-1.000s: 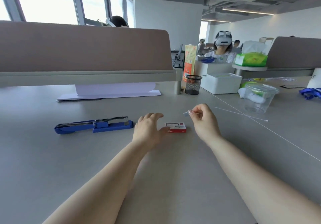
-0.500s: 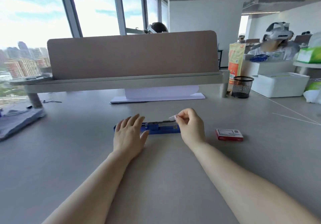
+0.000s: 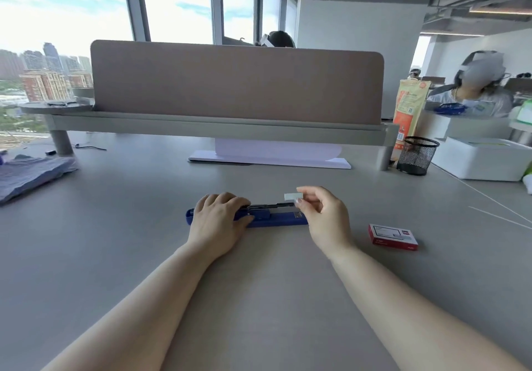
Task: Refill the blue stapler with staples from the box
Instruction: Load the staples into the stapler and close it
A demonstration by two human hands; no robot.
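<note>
The blue stapler (image 3: pixel 273 219) lies flat and opened out on the grey desk, its metal staple channel facing up. My left hand (image 3: pixel 220 219) rests on its left half, fingers curled over the top and pressing it down. My right hand (image 3: pixel 324 213) hovers over the stapler's right end and pinches a short silver strip of staples (image 3: pixel 293 196) between thumb and fingertips, just above the channel. The small red staple box (image 3: pixel 393 237) lies on the desk to the right of my right hand.
A brown divider panel on a raised shelf (image 3: pixel 236 82) spans the desk's back, with a white stand (image 3: pixel 270 159) under it. A black mesh cup (image 3: pixel 417 156) and white box (image 3: pixel 483 159) sit far right. Folded blue cloth (image 3: pixel 31 173) lies far left. People sit beyond.
My view swung left, centring the stapler. My left hand moved from beside the staple box onto the stapler. My right hand carried the staple strip from above the box over the stapler's right end.
</note>
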